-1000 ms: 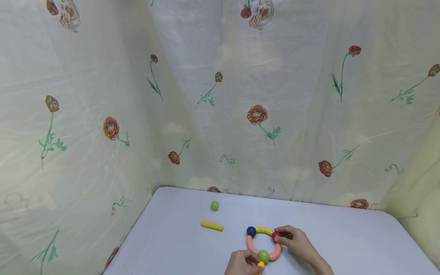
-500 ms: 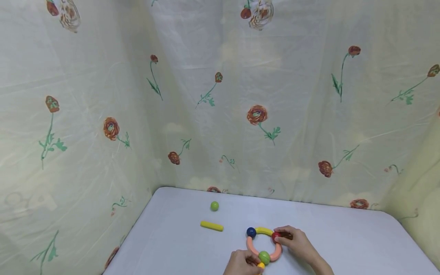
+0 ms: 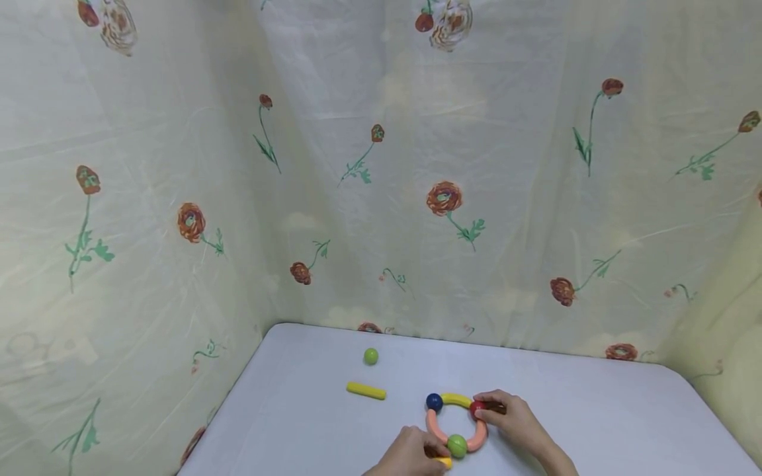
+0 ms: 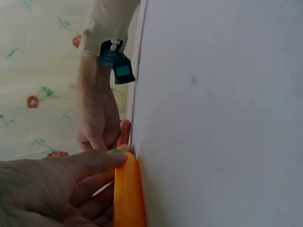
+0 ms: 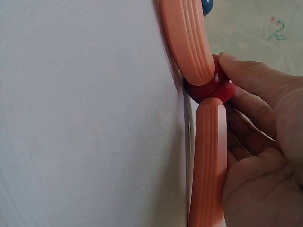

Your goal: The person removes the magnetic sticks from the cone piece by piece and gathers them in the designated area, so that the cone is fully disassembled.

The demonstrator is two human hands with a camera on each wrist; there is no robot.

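Pinched the orange rod (image 4: 128, 194) in the left hand (image 3: 411, 455), well in from the table's (image 3: 286, 416) far edge, with long axis roughly rightward and the green ball (image 3: 457, 445) just beside its tip, toward that edge (could not tell whether touching), nearer this hand than the right hand (image 3: 516, 419). Gripped the red ball (image 5: 222, 91) with the latter. Counted one orange rod, two yellow rods (image 3: 366, 391), two green balls, one red ball, one blue ball (image 3: 434, 402), seemingly three salmon rods (image 5: 210, 161).

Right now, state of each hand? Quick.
Left hand: closed, pinching an orange-yellow stick.
Right hand: closed, pinching the red ball.
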